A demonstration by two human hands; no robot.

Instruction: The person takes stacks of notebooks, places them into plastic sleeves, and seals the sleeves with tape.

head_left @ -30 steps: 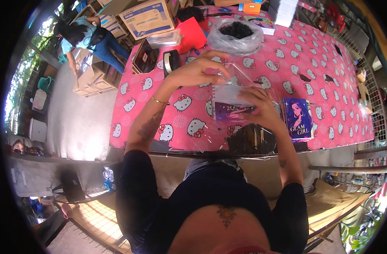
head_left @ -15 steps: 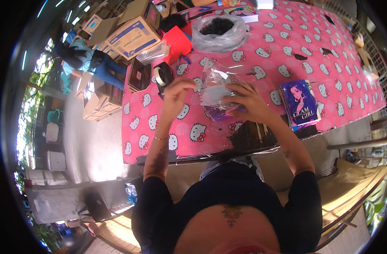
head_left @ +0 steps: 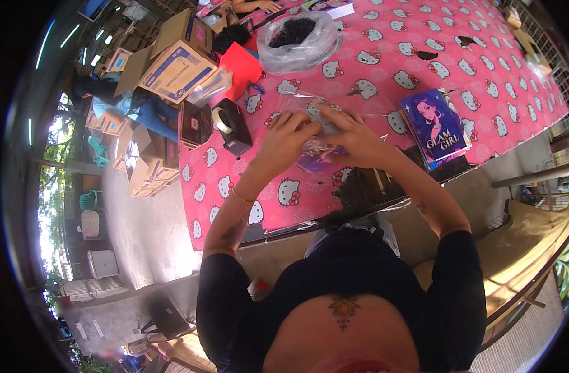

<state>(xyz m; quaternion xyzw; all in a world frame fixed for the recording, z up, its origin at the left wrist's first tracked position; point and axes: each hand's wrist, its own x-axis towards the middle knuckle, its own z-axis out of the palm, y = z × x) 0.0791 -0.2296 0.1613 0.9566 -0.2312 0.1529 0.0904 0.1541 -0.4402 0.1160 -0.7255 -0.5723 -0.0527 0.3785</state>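
Note:
Near the front of the pink patterned table a clear plastic wrapper (head_left: 309, 148) lies around a packet, with a purple item (head_left: 318, 163) showing at its lower side. My left hand (head_left: 289, 138) is closed on the wrapper's left part, fingers bent over the top. From the right, my right hand (head_left: 358, 140) grips the same wrapper, its fingertips close to those of the left. My hands hide most of the contents. Left of them stands a black tape dispenser (head_left: 233, 130). To the right lies a stack of spiral notebooks (head_left: 435, 127) with a purple illustrated cover.
Beyond my hands sit a clear bag (head_left: 325, 50) of black material, a red sheet (head_left: 239, 71) and a blue-handled tool (head_left: 254, 89). Cardboard boxes (head_left: 183, 69) stand at the far left, near a bending person (head_left: 138, 105). Another person's hand (head_left: 267, 6) rests at the far edge.
My left hand has come right, from beside the packet onto the wrapper, joining my right hand. The view has shifted slightly, and another person's hand now shows at the top.

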